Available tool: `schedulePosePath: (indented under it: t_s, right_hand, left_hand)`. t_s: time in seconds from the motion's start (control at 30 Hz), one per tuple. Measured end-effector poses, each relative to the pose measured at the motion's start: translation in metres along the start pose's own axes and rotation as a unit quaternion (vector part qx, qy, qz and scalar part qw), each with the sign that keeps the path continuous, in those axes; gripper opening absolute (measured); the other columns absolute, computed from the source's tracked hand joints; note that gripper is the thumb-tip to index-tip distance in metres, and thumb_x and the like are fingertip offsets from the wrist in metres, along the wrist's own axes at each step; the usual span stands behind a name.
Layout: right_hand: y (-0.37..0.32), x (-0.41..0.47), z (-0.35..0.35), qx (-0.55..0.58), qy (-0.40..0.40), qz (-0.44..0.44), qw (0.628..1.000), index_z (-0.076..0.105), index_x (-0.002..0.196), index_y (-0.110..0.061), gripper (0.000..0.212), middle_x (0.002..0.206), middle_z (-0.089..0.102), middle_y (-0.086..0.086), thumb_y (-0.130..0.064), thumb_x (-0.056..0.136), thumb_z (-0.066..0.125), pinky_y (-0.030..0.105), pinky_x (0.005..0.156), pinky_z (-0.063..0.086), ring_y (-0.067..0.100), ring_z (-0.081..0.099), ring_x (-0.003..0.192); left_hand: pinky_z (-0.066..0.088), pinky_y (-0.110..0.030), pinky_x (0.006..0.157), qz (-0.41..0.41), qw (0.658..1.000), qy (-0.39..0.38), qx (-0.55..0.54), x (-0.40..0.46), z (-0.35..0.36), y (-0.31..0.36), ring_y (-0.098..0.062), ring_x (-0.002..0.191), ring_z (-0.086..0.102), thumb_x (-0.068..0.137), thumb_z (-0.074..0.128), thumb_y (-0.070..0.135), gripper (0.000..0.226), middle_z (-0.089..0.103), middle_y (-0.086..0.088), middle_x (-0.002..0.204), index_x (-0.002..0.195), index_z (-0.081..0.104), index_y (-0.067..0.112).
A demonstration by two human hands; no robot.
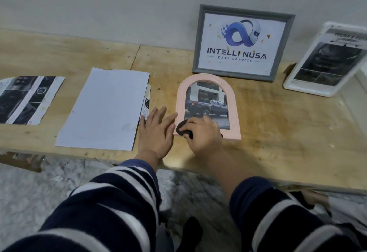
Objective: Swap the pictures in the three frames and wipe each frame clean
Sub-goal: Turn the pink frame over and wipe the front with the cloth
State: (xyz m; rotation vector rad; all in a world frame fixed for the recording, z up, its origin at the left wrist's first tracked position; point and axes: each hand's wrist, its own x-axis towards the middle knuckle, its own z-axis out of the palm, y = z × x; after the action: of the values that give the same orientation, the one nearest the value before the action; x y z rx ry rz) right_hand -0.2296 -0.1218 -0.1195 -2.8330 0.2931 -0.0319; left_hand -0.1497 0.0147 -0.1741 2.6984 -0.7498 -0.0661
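At the centre of the view a pink arched frame [208,106] lies flat on the wooden worktop [278,124], holding a picture of a dark pickup truck in front of a building. The right hand [204,134] rests on the frame's lower left corner, its fingers curled round a black cloth [183,129] that presses against the glass and rim there. Just left of it, the left hand [156,130] lies flat on the worktop with fingers straight and slightly spread, the fingertips reaching the frame's left edge; whether they actually touch it is hard to tell. Directly behind the pink frame, in the upper middle, a grey rectangular frame [243,42] leans upright against the wall, showing a blue logo and the words "INTELLI NUSA DATA SERVICE". At the right edge a white frame [325,59] stands tilted, holding a dark printed sheet. Left of centre a blank white sheet [105,108] lies on the worktop, partly covering another printed sheet [146,102] whose edge peeks out beside the left hand. Farther left, a loose car print [27,98] lies flat. Both arms wear dark sleeves with white stripes.
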Motion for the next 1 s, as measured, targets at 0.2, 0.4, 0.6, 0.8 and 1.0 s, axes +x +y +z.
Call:
schedulePosePath:
  t_s: [0.2, 0.4, 0.6, 0.8, 1.0]
  right_hand:
    - [0.001, 0.001, -0.010, -0.042, -0.045, 0.021, 0.998, 0.062, 0.119, -0.039, 0.029, 0.127, 0.056, -0.012, -0.025, 0.096, 0.051, 0.035, 0.091, 0.032, 0.021, 0.043, 0.118]
    - [0.016, -0.002, -0.014, -0.042, -0.057, 0.052, 0.996, 0.061, 0.117, -0.041, 0.033, 0.129, 0.056, -0.013, -0.020, 0.094, 0.050, 0.035, 0.087, 0.032, 0.019, 0.044, 0.112]
    - [0.029, -0.006, -0.016, -0.043, -0.057, 0.075, 0.995, 0.061, 0.113, -0.042, 0.035, 0.121, 0.059, -0.015, -0.016, 0.094, 0.048, 0.033, 0.080, 0.029, 0.019, 0.044, 0.107]
    - [0.044, -0.015, -0.018, -0.054, -0.047, 0.101, 0.992, 0.060, 0.113, -0.041, 0.038, 0.122, 0.059, -0.016, -0.012, 0.094, 0.044, 0.033, 0.078, 0.026, 0.019, 0.043, 0.108]
    - [0.059, -0.025, -0.021, -0.077, -0.028, 0.122, 0.989, 0.062, 0.110, -0.039, 0.040, 0.117, 0.060, -0.015, -0.009, 0.094, 0.041, 0.035, 0.079, 0.029, 0.020, 0.043, 0.105]
  left_hand:
    - [-0.003, -0.050, 0.118, -0.005, 1.000, -0.019, 0.015, -0.001, -0.003, 0.001, -0.017, 0.149, 0.001, 0.092, 0.017, 0.057, 0.054, 0.017, 0.007, 0.160, 0.142, 0.035, 0.047]
    - [-0.001, -0.054, 0.117, -0.002, 1.000, -0.008, 0.015, 0.001, 0.000, 0.001, -0.021, 0.149, 0.005, 0.094, 0.020, 0.051, 0.050, 0.020, 0.004, 0.159, 0.139, 0.040, 0.044]
    - [-0.001, -0.054, 0.117, -0.007, 1.000, -0.012, 0.024, 0.001, 0.000, 0.002, -0.020, 0.149, 0.003, 0.094, 0.020, 0.050, 0.050, 0.019, 0.004, 0.159, 0.139, 0.040, 0.043]
    - [-0.001, -0.054, 0.117, -0.005, 1.000, -0.005, 0.021, 0.001, 0.001, 0.003, -0.021, 0.149, 0.005, 0.094, 0.021, 0.049, 0.050, 0.021, 0.003, 0.158, 0.138, 0.042, 0.041]
    - [-0.002, -0.054, 0.116, -0.002, 1.000, -0.006, 0.025, 0.000, 0.000, 0.005, -0.022, 0.149, 0.005, 0.093, 0.020, 0.048, 0.051, 0.020, 0.001, 0.158, 0.139, 0.041, 0.039]
